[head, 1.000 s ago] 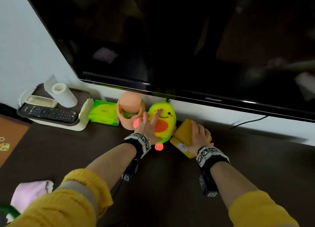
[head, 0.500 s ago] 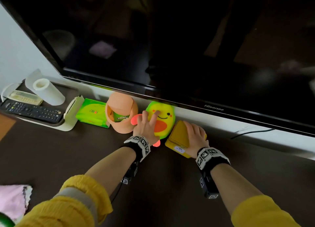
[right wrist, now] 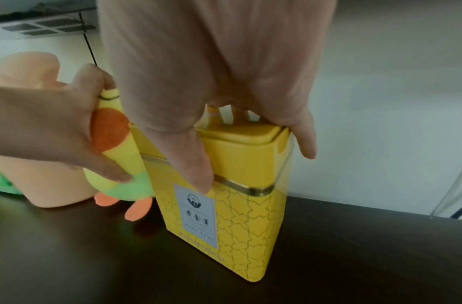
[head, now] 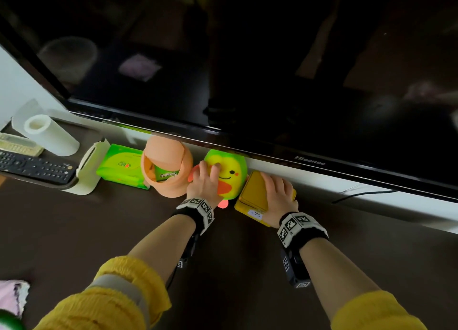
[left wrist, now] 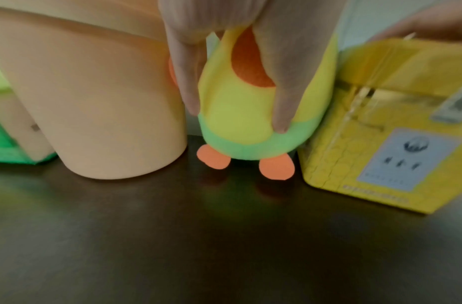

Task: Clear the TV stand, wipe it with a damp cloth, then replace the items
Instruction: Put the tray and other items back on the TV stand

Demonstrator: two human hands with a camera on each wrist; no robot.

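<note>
On the dark TV stand (head: 99, 230), below the TV (head: 247, 57), a yellow-green plush toy (head: 233, 178) with orange feet is upright between a peach bin (head: 168, 171) and a yellow tin (head: 252, 196). My left hand (head: 205, 181) grips the toy from the front, fingers over its face and thumb at its side. In the left wrist view the left hand (left wrist: 237, 115) wraps the toy (left wrist: 237, 133), whose feet are at the surface. My right hand (head: 277, 193) grips the tin's lid from above. The right wrist view shows the right hand (right wrist: 254, 168) holding the upright tin (right wrist: 237, 226).
A green tissue pack (head: 119, 166) lies left of the bin. Further left a white tray (head: 86, 171) holds a remote (head: 32, 167) and a paper roll (head: 49, 136). A pink cloth (head: 12, 297) lies at the front left. A black cable (head: 359, 194) runs at the right.
Both hands have carried the toy and the tin a little farther back toward the wall under the TV. My left fingers now reach higher over the toy's face.
</note>
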